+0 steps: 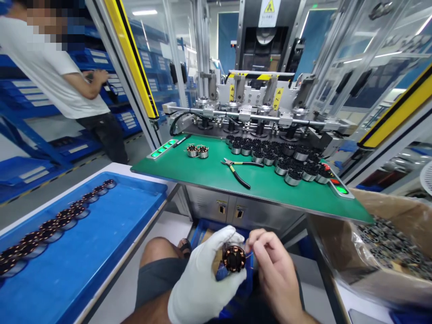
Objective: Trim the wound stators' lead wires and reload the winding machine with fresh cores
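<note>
Grip of left hand (202,276) (white-gloved) around copper-wound stator (234,259).

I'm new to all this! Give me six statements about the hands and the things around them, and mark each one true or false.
1. The left hand wears a white glove. True.
2. The right hand is gloved too. False: it is bare.
3. The left hand holds a coil. True.
4. A row of coils lies in the blue tray. True.
5. The pliers lie in the blue tray. False: they lie on the green table.
6. Nobody else is in view. False: another person stands off to the left.
</note>
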Demonstrator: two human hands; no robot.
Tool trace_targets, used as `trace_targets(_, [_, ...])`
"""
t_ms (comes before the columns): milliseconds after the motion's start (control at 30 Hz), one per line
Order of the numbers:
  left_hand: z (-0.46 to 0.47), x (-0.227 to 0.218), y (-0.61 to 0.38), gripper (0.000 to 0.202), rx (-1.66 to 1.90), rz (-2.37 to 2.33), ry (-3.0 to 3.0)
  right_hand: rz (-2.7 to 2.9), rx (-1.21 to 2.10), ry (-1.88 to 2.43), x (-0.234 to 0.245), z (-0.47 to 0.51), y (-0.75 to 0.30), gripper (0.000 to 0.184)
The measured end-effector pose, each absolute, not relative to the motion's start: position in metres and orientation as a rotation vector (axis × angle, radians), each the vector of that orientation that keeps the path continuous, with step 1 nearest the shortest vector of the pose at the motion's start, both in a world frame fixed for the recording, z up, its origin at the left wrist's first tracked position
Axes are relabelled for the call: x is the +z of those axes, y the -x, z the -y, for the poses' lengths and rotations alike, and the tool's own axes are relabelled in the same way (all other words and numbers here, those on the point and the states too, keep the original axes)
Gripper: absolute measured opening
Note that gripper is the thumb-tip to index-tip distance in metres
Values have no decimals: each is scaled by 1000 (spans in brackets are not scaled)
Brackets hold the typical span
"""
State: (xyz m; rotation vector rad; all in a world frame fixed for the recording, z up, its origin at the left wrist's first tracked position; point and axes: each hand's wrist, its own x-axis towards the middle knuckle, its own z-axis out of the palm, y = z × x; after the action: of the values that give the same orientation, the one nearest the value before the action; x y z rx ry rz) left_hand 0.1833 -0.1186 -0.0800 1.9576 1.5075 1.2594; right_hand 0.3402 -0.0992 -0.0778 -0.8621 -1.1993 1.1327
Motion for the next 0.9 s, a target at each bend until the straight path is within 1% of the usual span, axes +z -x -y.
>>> trace_targets(33, [118, -77, -183, 59, 1232, -1473, -1949, 1324, 1034, 850, -73, 98, -345, 12])
trace_targets(100, [118, -70, -183, 64, 1178, -1387, -1948, 1638, 904, 795, -61, 93, -354, 27])
trace_targets(133, [118, -68, -182, 65, 1147, -1344, -1956, 1760, 890, 765, -55, 91, -357, 26])
trace_targets(167, [119, -67, -182, 67, 1121, -1312, -1967, 1811, 903, 760, -51, 89, -358, 17])
trace_targets(200, [120, -67, -182, 68, 1110, -1299, -1978, 1774, 924, 780, -48, 88, -358, 4])
trace_targets(267, [122, -70, -181, 69, 1147, -1342, -1997, 1517, 938, 839, -50, 89, -352, 18])
trace_targets(300, [123, -72, -181, 68, 1191, -1385, -2003, 1374, 937, 843, -53, 90, -349, 19])
trace_targets(367, [123, -75, -180, 60, 1283, -1455, -2010, 1206, 939, 771, -63, 94, -342, 8])
trace_targets(400, [122, -74, -180, 54, 1312, -1466, -2010, 1192, 945, 719, -68, 96, -339, 7])
trace_targets(467, [118, -70, -179, 42, 1353, -1445, -1995, 1250, 942, 664, -74, 101, -338, 20])
trace_targets(500, [116, -67, -179, 39, 1371, -1429, -1974, 1310, 932, 672, -76, 103, -338, 21])
trace_targets(567, [113, -62, -179, 34, 1404, -1403, -1925, 1435, 901, 730, -75, 105, -340, 10])
trace_targets(667, [113, -61, -180, 35, 1402, -1386, -1874, 1533, 822, 783, -71, 104, -344, 18])
trace_targets(767, [116, -63, -182, 37, 1354, -1391, -1853, 1524, 758, 801, -67, 101, -344, 19])
trace_targets(833, [117, -60, -184, 37, 1331, -1382, -1840, 1490, 796, 822, -65, 98, -343, 19])
trace_targets(900, [116, -53, -186, 33, 1307, -1335, -1830, 1464, 902, 830, -64, 96, -342, 15])
